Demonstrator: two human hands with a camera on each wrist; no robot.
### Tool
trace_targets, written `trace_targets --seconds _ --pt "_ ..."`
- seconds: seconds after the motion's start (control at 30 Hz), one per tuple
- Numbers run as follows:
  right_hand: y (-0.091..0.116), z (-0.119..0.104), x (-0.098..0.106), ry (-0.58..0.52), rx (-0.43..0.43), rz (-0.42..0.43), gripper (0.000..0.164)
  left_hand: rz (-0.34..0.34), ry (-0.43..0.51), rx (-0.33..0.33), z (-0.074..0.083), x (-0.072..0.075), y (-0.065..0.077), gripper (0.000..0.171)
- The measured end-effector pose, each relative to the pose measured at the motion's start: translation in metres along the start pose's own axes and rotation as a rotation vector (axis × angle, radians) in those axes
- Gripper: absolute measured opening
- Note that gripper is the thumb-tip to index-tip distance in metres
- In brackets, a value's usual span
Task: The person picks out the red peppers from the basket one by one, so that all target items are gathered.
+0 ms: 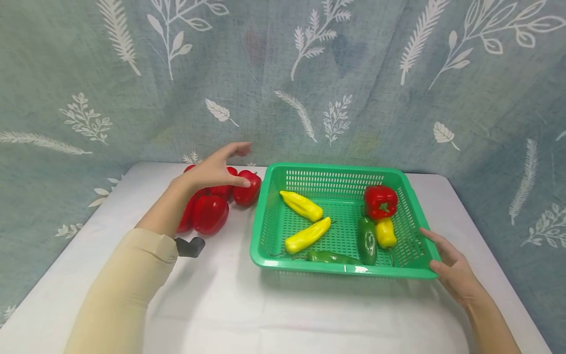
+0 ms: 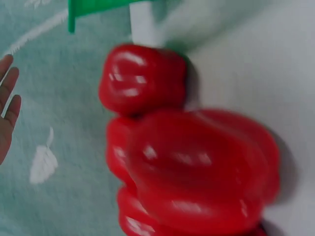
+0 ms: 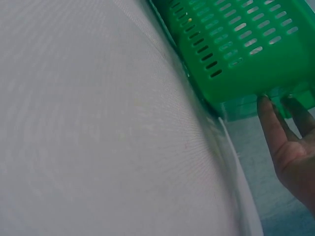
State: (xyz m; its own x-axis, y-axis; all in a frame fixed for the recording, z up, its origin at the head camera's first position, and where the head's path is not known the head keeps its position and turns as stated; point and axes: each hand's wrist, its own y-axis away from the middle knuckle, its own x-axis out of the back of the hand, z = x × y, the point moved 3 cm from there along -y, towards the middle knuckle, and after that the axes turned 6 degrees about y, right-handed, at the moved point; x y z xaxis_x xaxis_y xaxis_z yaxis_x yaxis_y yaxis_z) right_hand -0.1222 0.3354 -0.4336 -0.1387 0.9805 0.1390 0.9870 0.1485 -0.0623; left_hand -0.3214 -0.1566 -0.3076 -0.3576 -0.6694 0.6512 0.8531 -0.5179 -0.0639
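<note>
My left hand (image 1: pixel 216 169) hovers over a cluster of red bell peppers, its thumb and fingers spread apart with nothing between them. One red bell pepper (image 1: pixel 210 215) lies at the front of that cluster, and another red bell pepper (image 1: pixel 247 194) sits beside the basket. In the left wrist view, red peppers (image 2: pixel 197 167) fill the middle, and the left fingers (image 2: pixel 9 88) show at the edge. At the right, my right hand (image 1: pixel 455 268) grips the rim of the green plastic basket (image 1: pixel 345 269) near its front corner. Fingers (image 3: pixel 275 120) touch the basket's end in the right wrist view.
Inside the basket lie two long yellow peppers (image 1: pixel 308 236), a red bell pepper (image 1: pixel 381 202), a small yellow pepper (image 1: pixel 385 233) and green peppers (image 1: pixel 367 241). A white cloth (image 1: pixel 309 314) covers the table. Behind it hangs a patterned blue-green curtain (image 1: pixel 265 88).
</note>
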Motion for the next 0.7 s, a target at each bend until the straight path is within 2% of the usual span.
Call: trace_targets --seconds 0.1,0.33,0.57,0.7 --pt "0.000 -0.002 0.000 0.016 -0.007 -0.001 0.056 -0.015 0.023 -0.057 0.016 -0.006 -0.010 0.089" --pt "0.002 -0.003 -0.003 0.041 -0.019 0.011 0.057 -0.080 0.025 -0.123 0.040 -0.027 -0.040 0.090" --pt "0.002 -0.006 -0.004 0.065 -0.041 0.021 0.059 -0.159 0.040 -0.187 0.064 -0.059 -0.070 0.089" --pt "0.001 -0.010 -0.004 0.073 -0.049 0.008 0.060 -0.230 0.050 -0.206 0.081 -0.085 -0.084 0.089"
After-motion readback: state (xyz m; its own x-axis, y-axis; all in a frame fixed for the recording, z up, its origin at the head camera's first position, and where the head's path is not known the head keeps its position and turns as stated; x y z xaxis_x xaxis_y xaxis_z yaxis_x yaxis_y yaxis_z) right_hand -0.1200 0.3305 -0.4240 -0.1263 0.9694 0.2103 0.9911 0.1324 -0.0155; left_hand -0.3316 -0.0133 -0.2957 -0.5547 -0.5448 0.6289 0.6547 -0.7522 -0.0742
